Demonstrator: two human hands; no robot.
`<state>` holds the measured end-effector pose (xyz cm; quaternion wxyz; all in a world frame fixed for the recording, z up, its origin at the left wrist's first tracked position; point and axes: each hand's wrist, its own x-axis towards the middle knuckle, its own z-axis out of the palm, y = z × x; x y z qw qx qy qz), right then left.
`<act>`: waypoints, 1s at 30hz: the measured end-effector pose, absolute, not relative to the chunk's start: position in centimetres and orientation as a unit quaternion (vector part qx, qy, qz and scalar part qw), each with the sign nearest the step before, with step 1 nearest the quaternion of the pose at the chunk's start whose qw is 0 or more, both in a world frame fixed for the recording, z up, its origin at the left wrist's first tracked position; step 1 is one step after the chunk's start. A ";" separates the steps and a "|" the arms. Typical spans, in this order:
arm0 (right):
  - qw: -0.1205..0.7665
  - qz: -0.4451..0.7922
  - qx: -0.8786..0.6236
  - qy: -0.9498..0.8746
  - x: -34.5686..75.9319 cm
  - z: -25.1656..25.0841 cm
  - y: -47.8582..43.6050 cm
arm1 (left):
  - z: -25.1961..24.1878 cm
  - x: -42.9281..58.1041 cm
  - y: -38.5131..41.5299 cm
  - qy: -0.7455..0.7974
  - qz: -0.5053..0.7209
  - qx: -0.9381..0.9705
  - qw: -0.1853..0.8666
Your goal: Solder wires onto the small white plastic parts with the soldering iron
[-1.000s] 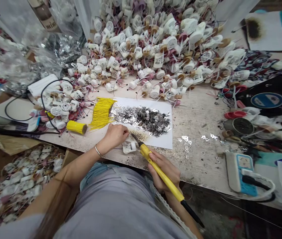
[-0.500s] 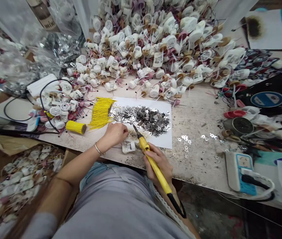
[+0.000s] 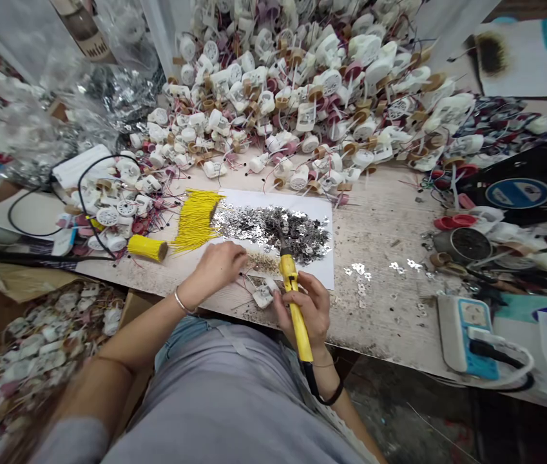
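Messily, white parts [image 3: 307, 117] crowd the table [image 3: 384, 222] beyond the soldering iron [image 3: 290, 277].

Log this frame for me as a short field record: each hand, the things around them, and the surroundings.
Left hand: fingers drawn together over the paper; grip contents unclear
Right hand: holds the soldering iron, tip toward the metal tabs
Near right hand: white part
On paper: metal tabs, yellow wires
Table, right end: power strip
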<state>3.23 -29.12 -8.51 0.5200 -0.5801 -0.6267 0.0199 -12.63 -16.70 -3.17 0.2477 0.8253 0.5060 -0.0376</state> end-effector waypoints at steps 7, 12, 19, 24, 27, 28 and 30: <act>0.563 0.060 -0.594 -0.572 3.3 -8.5 -29.7 | -4.3 -15.9 -13.9 0.598 -0.017 0.795 0.097; 0.593 0.067 -0.600 -0.533 5.4 -8.3 -31.1 | -5.1 -16.3 -14.0 0.556 0.111 0.821 0.057; 0.522 -0.002 -0.625 -0.580 7.0 -8.4 -33.1 | -5.2 -11.6 -16.0 0.446 0.145 0.857 0.213; 0.546 0.020 -0.609 -0.575 7.0 -8.5 -33.4 | -5.6 -6.8 -16.9 0.429 0.021 0.869 0.247; 0.560 0.021 -0.597 -0.575 7.0 -8.5 -33.4 | -5.6 -5.8 -16.6 0.432 -0.006 0.878 0.207; 0.561 0.021 -0.595 -0.575 7.0 -8.5 -33.4 | -5.4 -5.8 -16.4 0.427 -0.012 0.882 0.197; 0.561 0.024 -0.594 -0.577 7.1 -8.5 -33.5 | -5.0 -6.5 -16.0 0.411 -0.029 0.893 0.180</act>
